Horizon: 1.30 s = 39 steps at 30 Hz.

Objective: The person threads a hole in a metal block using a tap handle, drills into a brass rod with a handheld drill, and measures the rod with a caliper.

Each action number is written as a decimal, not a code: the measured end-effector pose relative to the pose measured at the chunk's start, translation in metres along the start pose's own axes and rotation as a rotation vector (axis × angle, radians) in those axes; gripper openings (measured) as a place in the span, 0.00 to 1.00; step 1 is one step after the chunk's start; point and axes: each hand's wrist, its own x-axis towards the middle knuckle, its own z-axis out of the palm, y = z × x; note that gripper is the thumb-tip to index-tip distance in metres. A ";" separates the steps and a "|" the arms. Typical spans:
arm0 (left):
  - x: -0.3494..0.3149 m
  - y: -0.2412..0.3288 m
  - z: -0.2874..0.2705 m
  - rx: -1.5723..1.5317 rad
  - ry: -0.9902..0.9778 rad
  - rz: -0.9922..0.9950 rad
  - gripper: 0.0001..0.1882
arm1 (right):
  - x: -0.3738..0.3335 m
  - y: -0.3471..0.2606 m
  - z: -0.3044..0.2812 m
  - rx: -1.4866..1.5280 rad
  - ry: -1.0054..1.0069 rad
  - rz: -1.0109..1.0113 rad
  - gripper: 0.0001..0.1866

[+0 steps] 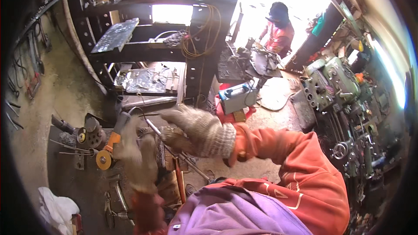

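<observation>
Hands (pixel 198 130) blurred, metal rod (pixel 153 127) partly hidden

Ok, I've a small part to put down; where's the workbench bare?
The grey patch of workbench between the white cloth, pliers and yellow grinder disc looks bare. It's crowded around the angle grinder, thin rods and perforated metal cylinder, and near the left hand.

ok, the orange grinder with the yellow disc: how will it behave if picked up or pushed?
Likely stiff: the orange grinder has a chunky, solid-looking body. Probably heavy for its size, with most weight in that body rather than the yellow disc. A push may pivot it instead of sliding it straight, since the disc sits at one end.
</observation>
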 end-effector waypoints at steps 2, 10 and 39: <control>-0.040 0.033 -0.029 0.092 -0.028 -0.138 0.39 | 0.048 -0.003 0.029 -0.067 0.159 -0.374 0.24; -0.058 0.095 -0.013 -0.126 -0.181 -0.471 0.34 | 0.081 0.020 0.087 0.150 -0.767 -0.248 0.17; -0.050 0.088 -0.025 0.369 0.007 -0.448 0.20 | 0.122 0.031 0.024 0.231 -1.353 -0.553 0.17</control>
